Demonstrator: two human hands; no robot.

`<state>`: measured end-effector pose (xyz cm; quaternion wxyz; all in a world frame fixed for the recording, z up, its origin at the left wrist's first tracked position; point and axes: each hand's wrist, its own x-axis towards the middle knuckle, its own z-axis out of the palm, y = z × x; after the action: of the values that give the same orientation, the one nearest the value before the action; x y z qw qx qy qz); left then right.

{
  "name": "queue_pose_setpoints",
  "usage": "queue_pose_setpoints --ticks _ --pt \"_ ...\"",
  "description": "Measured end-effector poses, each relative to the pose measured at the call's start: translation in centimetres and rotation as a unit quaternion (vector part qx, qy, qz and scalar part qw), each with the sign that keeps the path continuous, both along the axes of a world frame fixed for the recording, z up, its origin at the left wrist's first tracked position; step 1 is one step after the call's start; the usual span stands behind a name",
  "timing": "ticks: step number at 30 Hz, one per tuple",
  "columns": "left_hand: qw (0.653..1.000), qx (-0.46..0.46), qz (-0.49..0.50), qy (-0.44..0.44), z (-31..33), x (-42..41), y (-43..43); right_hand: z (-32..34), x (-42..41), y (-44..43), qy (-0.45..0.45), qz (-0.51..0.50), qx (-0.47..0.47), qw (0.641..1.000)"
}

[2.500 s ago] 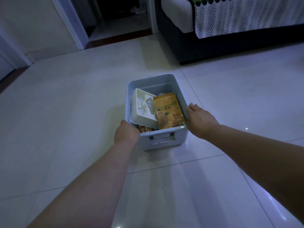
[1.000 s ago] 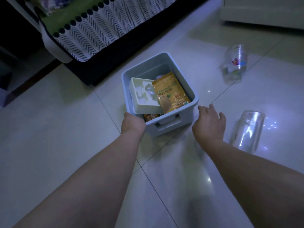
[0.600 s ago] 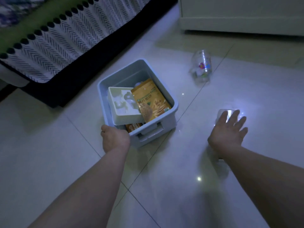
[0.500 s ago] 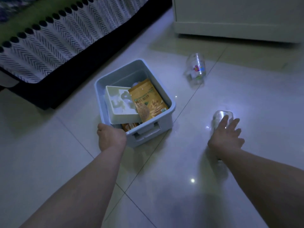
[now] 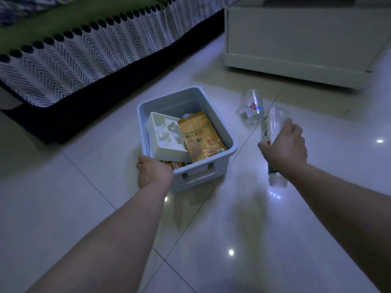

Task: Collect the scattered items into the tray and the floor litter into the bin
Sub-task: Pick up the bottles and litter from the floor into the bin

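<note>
Clear cup lifted off the floor beside the grey tray

Half a second earlier the right hand (image 5: pixel 284 144) was only laid over the clear plastic cup (image 5: pixel 271 132) on the tiles; now the cup is clasped around its middle and held above the floor, tilted, its open rim pointing far. The near-left corner of the grey tray (image 5: pixel 230 142) is gripped by the left hand (image 5: pixel 153 173), as before. A snack pouch (image 5: pixel 201 136) and a white box (image 5: pixel 167 134) are kept inside. A second cup (image 5: pixel 251 105) is left lying further off.
</note>
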<state>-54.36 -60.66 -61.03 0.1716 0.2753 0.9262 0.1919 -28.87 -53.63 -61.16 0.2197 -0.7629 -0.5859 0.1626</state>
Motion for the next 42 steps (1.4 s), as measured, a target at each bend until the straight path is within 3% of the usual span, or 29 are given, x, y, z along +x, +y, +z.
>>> queue_pose_setpoints --ticks 7,10,16,27,33,38,42 --pt "0.999 0.013 -0.033 -0.032 0.1 -1.2 -0.2 6.1 -6.3 1.5 0.113 0.053 0.054 0.991" --pt "0.998 0.02 -0.046 -0.041 -0.1 -1.5 -0.5 6.1 -9.8 2.0 0.19 0.114 0.014 0.975" --pt "0.994 0.026 -0.057 -0.091 -0.3 -2.2 -1.3 3.3 -13.2 2.0 0.258 0.175 -0.011 0.95" --pt "0.979 0.124 0.036 -0.16 -1.8 -5.1 0.0 -0.1 -16.2 2.1 0.084 0.143 0.034 0.985" --pt "0.978 0.14 0.06 -0.14 -2.0 -8.8 0.6 -0.4 -23.1 2.0 0.009 0.223 0.009 0.975" --pt "0.96 0.166 0.133 -0.182 -1.6 -10.1 0.5 0.6 -24.9 1.9 -0.052 0.212 -0.052 0.975" --pt "0.942 0.193 0.2 -0.187 -2.2 -11.3 2.5 0.9 -25.3 4.6 -0.086 0.22 -0.017 0.972"
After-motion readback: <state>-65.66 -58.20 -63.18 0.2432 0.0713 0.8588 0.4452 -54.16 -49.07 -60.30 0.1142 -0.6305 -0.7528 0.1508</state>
